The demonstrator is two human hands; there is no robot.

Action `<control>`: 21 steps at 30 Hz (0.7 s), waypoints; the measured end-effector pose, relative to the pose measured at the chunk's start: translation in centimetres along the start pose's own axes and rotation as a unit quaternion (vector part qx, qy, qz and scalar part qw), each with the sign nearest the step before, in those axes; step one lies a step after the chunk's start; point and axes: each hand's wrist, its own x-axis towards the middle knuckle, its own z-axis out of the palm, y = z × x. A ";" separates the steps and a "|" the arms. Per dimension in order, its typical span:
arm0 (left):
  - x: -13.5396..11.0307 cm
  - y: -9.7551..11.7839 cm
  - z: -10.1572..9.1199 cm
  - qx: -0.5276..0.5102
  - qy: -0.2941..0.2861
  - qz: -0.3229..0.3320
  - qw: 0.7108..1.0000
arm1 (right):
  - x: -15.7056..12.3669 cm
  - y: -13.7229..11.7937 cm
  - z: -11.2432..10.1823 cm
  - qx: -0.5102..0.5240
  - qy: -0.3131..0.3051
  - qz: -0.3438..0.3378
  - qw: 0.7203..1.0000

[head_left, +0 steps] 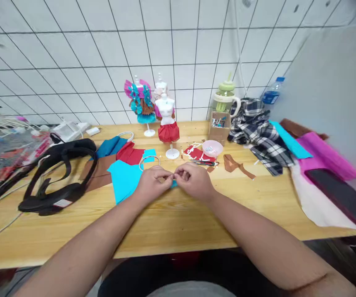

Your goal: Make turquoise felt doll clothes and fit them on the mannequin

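My left hand (155, 181) and my right hand (194, 178) meet fingertip to fingertip above the table, both pinching a small piece of blue crepe paper (174, 184). Most of that piece is hidden behind the fingers. Beside my left hand lies a larger bright blue sheet (124, 181), with a ring (149, 161) near its upper right corner. Just beyond my hands stands a white mini dress form (166, 111) wearing a red crepe paper skirt (168, 133).
Behind it are more dress forms, one in a frilled dress (141, 103). To the right are a pink bowl (212, 148), a utility knife (203, 163), brown scraps (232, 163), a cardboard box (219, 128) and a checked cloth (255, 128). A black headset (52, 202) lies left; a phone (340, 196) lies right.
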 end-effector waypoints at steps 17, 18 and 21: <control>0.6 -2.7 0.1 -0.043 -0.040 0.046 0.997 | 3.0 6.6 -3.0 -0.150 0.001 0.136 0.979; 0.6 -2.7 -0.1 -0.051 -0.052 0.055 0.996 | 3.2 6.9 -3.1 -0.171 -0.007 0.142 0.975; 0.2 -2.7 -0.5 -0.086 -0.100 0.069 0.989 | 3.6 7.5 -2.9 -0.202 -0.017 0.162 0.966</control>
